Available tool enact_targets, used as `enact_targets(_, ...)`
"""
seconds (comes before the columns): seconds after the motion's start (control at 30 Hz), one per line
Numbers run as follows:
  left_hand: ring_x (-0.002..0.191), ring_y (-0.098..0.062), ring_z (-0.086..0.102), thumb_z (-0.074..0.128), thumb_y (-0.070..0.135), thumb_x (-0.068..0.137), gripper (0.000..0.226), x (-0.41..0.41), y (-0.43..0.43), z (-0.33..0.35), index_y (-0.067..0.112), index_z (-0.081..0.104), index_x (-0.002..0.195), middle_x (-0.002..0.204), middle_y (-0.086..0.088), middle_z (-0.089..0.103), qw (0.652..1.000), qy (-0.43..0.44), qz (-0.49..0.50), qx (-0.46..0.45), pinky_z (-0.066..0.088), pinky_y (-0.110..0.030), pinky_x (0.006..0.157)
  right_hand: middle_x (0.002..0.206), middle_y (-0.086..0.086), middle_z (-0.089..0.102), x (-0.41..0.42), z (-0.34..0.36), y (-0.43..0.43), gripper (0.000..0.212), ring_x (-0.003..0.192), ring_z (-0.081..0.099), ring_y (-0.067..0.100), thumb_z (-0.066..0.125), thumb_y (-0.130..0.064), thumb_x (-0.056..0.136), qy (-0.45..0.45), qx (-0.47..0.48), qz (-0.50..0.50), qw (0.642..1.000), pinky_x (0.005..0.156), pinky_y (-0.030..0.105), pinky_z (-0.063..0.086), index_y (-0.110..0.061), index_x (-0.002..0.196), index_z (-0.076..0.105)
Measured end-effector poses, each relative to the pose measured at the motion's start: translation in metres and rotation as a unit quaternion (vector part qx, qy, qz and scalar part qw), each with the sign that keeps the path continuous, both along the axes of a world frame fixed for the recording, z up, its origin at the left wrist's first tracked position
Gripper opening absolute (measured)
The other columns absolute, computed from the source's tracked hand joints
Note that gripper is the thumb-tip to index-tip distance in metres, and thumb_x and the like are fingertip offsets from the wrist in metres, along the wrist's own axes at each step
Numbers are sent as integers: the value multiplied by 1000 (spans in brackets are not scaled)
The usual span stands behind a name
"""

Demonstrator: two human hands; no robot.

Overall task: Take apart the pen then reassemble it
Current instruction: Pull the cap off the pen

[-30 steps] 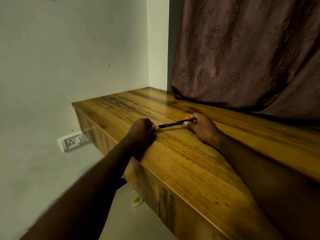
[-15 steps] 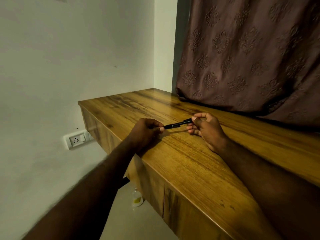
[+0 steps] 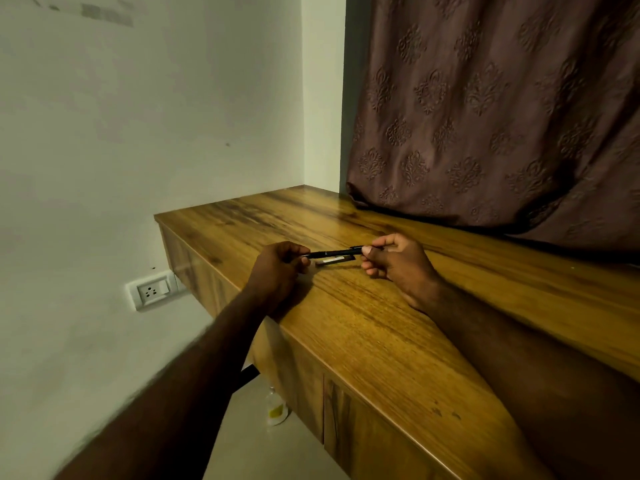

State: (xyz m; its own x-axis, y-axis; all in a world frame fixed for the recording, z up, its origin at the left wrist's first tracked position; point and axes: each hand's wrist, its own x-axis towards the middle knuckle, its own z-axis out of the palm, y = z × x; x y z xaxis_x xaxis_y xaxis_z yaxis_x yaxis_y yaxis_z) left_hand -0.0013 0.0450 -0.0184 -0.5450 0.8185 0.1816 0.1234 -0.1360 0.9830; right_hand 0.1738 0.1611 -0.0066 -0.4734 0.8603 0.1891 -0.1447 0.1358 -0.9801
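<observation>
Glossy wood-grain desk (image 3: 363, 327), embossed cloth curtain (image 3: 485, 116), shiny black pen (image 3: 334, 253).

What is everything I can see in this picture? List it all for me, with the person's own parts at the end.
pen: one, black, held level just above the counter, between the two hands
counter: one, brown wood, with cabinet doors below, running from the wall corner toward the camera
curtain: one, dusky brown with embossed motifs, hanging behind the counter
wall socket: one, white, on the wall left of the counter
bottle: one, clear with a yellowish label, on the floor under the counter
left hand: one, pinching the pen's left end
right hand: one, pinching the pen's right end
</observation>
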Motion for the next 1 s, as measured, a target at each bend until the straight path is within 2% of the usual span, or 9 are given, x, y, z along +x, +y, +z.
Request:
enact_targets(0.17,70,-23,63,62,-2,82,13,-5,-1,3,7,70,84,75,-12,67,998,54,23,-28,55,-41,73,72,13,62,18,-1,5,16,61,59,18,67,6,82,-67,35,53,996,54,22,51,-6,87,57)
enact_targets(0.3,81,-22,64,60,3,82,12,0,0,8,7,71,85,84,-11,68,992,94,61,-52,52,-30,71,79,4,65,26,-8,6,17,72,59,15,65,1,84,-184,183,38,965,69,27,47,-15,90,61)
enact_targets(0.4,88,-21,64,61,20,85,13,6,-1,8,14,68,95,94,-8,68,971,222,38,-78,53,-34,77,82,-4,66,21,-7,2,18,75,60,7,70,-6,82,-231,246,27,941,69,21,44,-19,91,60)
enact_targets(0.43,91,-20,62,62,30,83,22,10,-2,6,18,66,101,100,-6,66,941,325,43,-87,53,-36,78,80,-4,66,19,-7,1,18,73,59,6,72,-7,80,-232,257,24,938,66,19,43,-19,88,62)
enact_targets(0.5,101,-20,55,58,47,79,41,22,0,-2,24,60,113,110,-3,61,824,557,60,-88,46,-40,86,75,-3,64,18,-6,-2,15,68,57,6,74,-6,78,-236,274,28,932,60,15,42,-17,84,66)
enact_targets(0.53,107,-21,52,56,49,80,44,29,2,-3,25,58,118,114,-2,59,781,618,49,-82,41,-41,90,73,-2,64,19,-6,-3,14,67,56,7,74,-5,77,-235,274,34,932,58,12,42,-16,82,68)
enact_targets(0.57,110,-22,52,55,47,82,43,35,4,-1,25,58,120,117,-2,59,769,633,23,-84,39,-41,92,72,-1,64,20,-6,-3,13,67,56,7,74,-4,77,-233,270,37,934,58,11,42,-15,83,70)
enact_targets(0.77,94,-26,60,61,32,85,26,42,12,5,18,65,107,105,-8,64,829,554,-30,-69,51,-42,82,77,-3,64,21,-7,-2,17,73,57,6,70,-1,81,-248,252,25,935,61,9,42,-14,91,71)
enact_targets(1.0,85,-22,57,58,24,88,21,34,17,3,19,70,104,101,-10,58,834,545,-46,-71,48,-32,74,86,-3,69,25,-7,6,6,83,62,14,67,-16,85,-307,327,-1,894,75,33,49,-18,84,72)
